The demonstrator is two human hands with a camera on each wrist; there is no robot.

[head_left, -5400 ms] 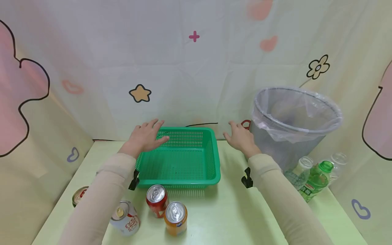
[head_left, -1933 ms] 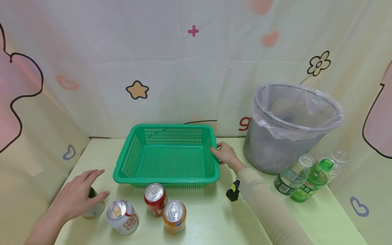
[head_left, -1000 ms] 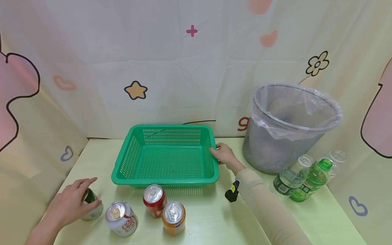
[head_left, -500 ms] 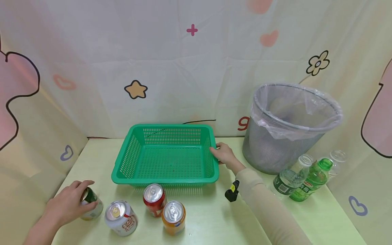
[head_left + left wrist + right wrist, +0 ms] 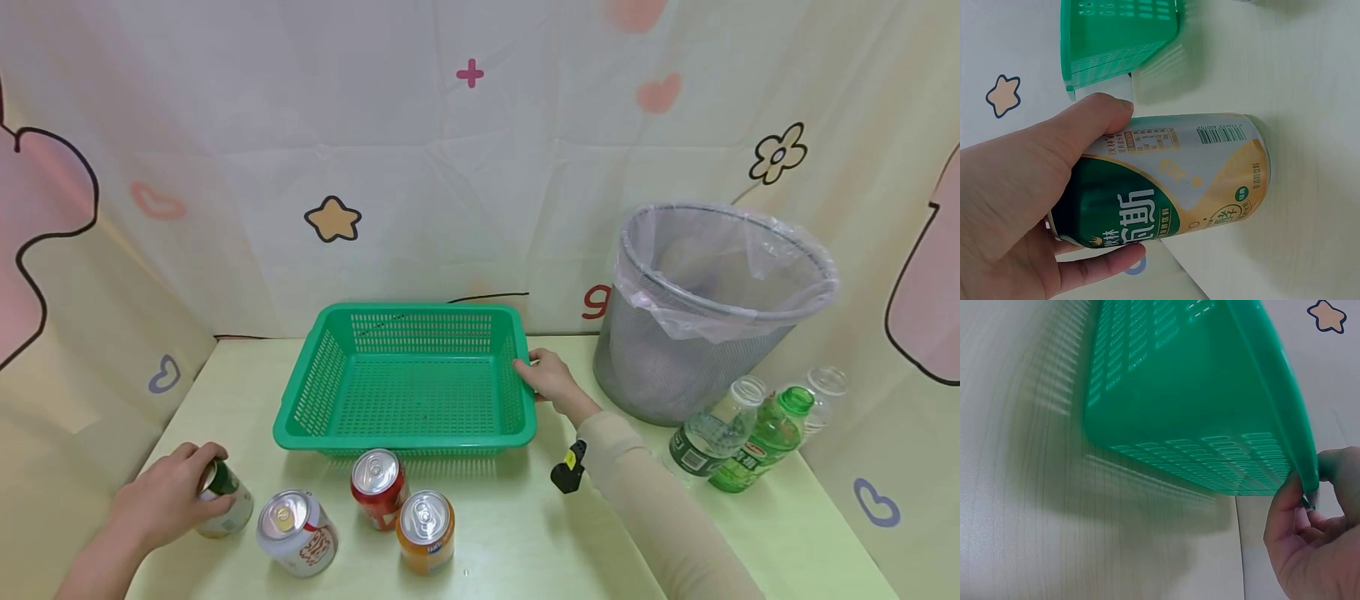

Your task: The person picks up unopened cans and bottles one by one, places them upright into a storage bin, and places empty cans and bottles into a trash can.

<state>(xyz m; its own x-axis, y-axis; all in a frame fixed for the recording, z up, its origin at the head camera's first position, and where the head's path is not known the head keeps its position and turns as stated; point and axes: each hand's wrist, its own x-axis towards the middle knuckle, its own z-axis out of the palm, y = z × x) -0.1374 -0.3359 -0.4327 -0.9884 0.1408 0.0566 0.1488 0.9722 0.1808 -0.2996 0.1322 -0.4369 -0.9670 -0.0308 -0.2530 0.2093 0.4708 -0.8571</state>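
Note:
At the left of the head view my left hand [image 5: 161,498] grips the upper part of a green, white and gold drink can [image 5: 231,510]. In the left wrist view thumb and fingers curl round the can [image 5: 1172,178], and its base is at the table. My right hand [image 5: 553,379] pinches the right rim of a green plastic basket [image 5: 405,443]. The right wrist view has the thumb over the rim and curled fingers under it. Close to my left hand stands a white can [image 5: 298,533], with a red can [image 5: 378,490] and an orange can [image 5: 426,533] farther right.
A mesh bin [image 5: 660,367] with a clear liner stands at the back right. Beside it are a clear bottle [image 5: 708,437] with a dark label, a green bottle [image 5: 765,442] and another clear bottle [image 5: 827,392]. A patterned curtain [image 5: 450,183] hangs behind the table.
Both hands were raised over the basket's sides at first. The right hand came down onto the right rim; the left moved to the green can and closed round it.

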